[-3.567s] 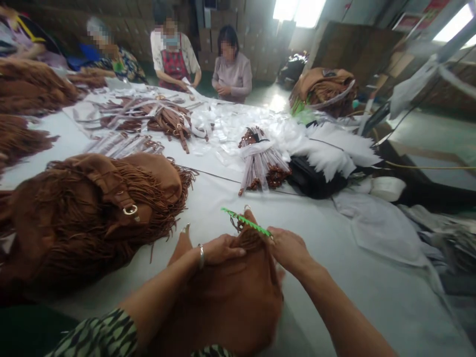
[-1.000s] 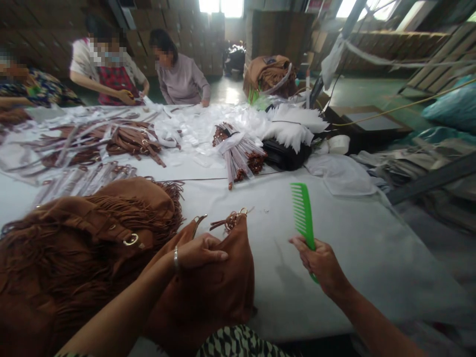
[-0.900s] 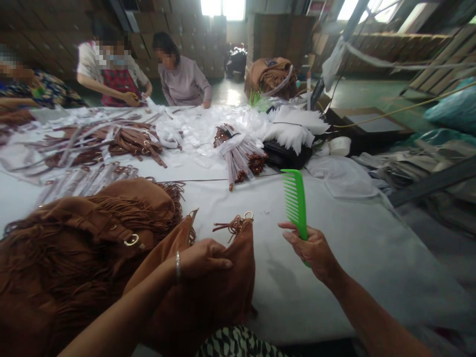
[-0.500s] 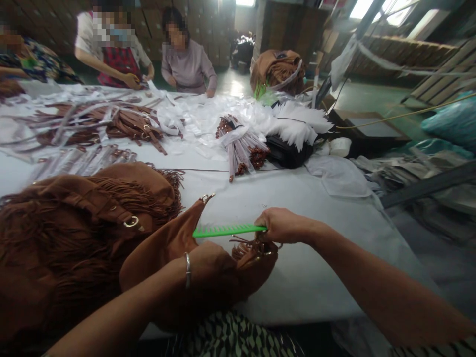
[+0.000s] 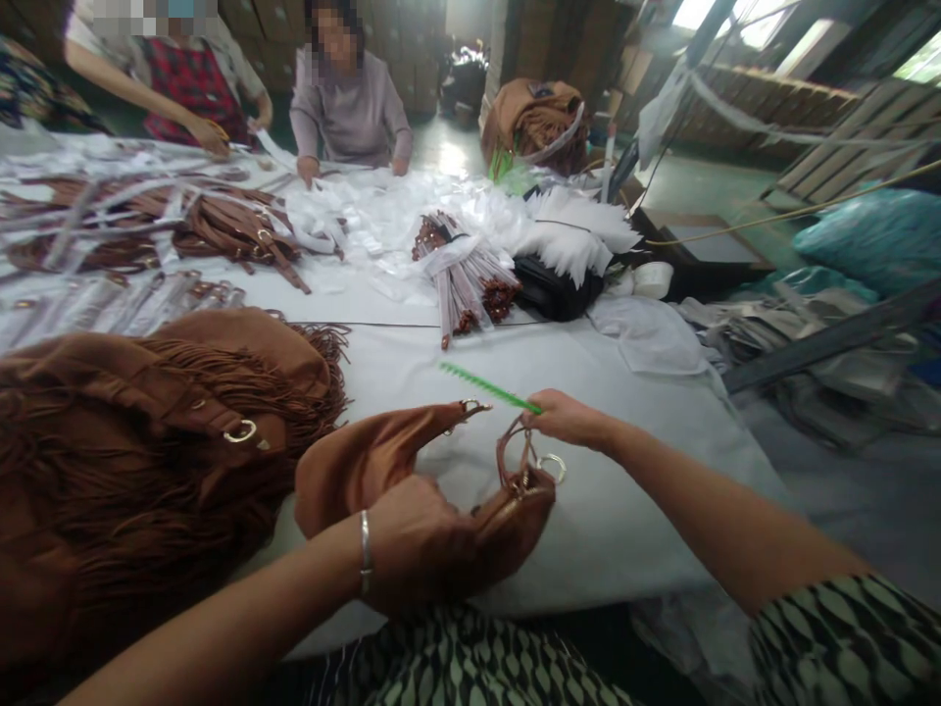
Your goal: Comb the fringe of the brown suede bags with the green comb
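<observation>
The left hand (image 5: 412, 541), with a silver bracelet (image 5: 363, 554) at the wrist, is closed around the brown bag (image 5: 360, 461). Its fingers (image 5: 441, 525) press into the soft material, and they lift the bag a little from the white surface (image 5: 632, 510), near the front edge. The right hand (image 5: 569, 420) holds the green comb (image 5: 485, 387). Its fingers (image 5: 551, 404) are pinched tight on the handle, directly above the bag's end with the metal ring (image 5: 552, 468). If they also catch the small brown loop under them, I cannot tell.

One second ago the comb stood upright in the air, well apart from the bag. Half a second ago it lay flat across the bag's open top, teeth toward the person. Now it shows only its thin edge and points away to the left, and the right hand has come down to the ring end. The bag itself has turned, and its other pointed corner now reaches toward the comb. So the comb is back at the bag, and both hands work on the same end.

Just beside the left arm lies a pile of fringed bags (image 5: 147, 441). Farther away there is a bundle of straps (image 5: 463, 279) and white paper pieces (image 5: 573, 230). At the far side, co-workers (image 5: 351, 103) handle their own material
</observation>
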Motion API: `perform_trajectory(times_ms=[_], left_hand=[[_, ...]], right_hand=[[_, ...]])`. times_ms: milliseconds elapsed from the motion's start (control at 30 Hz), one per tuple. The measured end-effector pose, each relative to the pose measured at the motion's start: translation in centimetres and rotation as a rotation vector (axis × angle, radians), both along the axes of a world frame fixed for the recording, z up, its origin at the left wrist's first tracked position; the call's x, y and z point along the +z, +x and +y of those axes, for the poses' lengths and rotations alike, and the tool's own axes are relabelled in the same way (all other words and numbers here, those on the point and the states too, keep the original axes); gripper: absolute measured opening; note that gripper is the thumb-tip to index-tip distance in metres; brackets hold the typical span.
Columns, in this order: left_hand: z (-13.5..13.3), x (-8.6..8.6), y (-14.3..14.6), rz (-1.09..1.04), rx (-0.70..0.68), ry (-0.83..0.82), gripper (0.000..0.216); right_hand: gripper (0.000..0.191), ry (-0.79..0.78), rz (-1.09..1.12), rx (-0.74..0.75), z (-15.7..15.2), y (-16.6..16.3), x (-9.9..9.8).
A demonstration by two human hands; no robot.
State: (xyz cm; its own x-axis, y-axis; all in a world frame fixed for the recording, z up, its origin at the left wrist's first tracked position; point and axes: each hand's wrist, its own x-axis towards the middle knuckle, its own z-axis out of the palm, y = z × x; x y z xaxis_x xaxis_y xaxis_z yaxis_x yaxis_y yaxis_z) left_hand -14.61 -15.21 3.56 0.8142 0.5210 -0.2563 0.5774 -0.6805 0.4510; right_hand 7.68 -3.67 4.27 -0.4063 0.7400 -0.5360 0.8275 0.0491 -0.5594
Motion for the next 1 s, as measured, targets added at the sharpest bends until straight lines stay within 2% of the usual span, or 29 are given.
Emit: perform_trajectory(times_ms=[67,133,200,300,400,533,600,667,733,800,900,1000], left_hand=[[0.6,-0.8,-1.6,0.119,0.110,-0.057,0.032],[1.0,-1.3,-2.7,0.112,0.195,-0.108,0.035],[1.3,-1.6,-3.0,0.042,0.225,-0.140,0.036],[1.5,-1.5,-2.6,-0.014,0.232,-0.173,0.042],[1.4,-1.7,-2.1,-0.071,0.235,-0.211,0.045],[1.0,-2.3,-2.3,-0.140,0.274,-0.260,0.044],[0.9,-2.4,-2.4,-0.097,0.302,-0.236,0.042],[0.7,-2.3,-2.3,-0.003,0.332,-0.181,0.039],[0.5,-2.0,-1.9,0.086,0.341,-0.142,0.035],[0.3,-1.6,-1.3,0.135,0.288,-0.148,0.032],[-0.1,-1.1,-0.4,0.141,0.124,-0.152,0.024],[-0.3,-1.2,0.6,0.124,0.029,-0.099,0.023]], right_hand=[[0.026,0.023,0.089,-0.167,-0.5,2.5,-0.2],[0.033,0.036,0.267,-0.326,-1.6,3.8,0.1],[0.038,0.051,0.440,-0.417,-3.2,3.6,0.8],[0.037,0.014,0.585,-0.465,-5.1,1.6,1.7],[0.034,-0.116,0.729,-0.575,-5.2,0.3,1.9],[0.022,-0.323,1.030,-0.870,-4.6,0.9,1.7],[0.018,-0.472,1.145,-0.992,-5.3,1.1,2.0],[0.017,-0.590,1.194,-1.053,-6.5,0.6,2.6],[0.017,-0.627,1.221,-1.058,-7.7,-0.1,3.3],[0.019,-0.577,1.205,-1.010,-8.1,-0.6,3.8],[0.020,-0.456,1.020,-0.800,-7.1,-0.8,4.0],[0.024,-0.453,0.829,-0.567,-5.6,-0.8,4.3]])
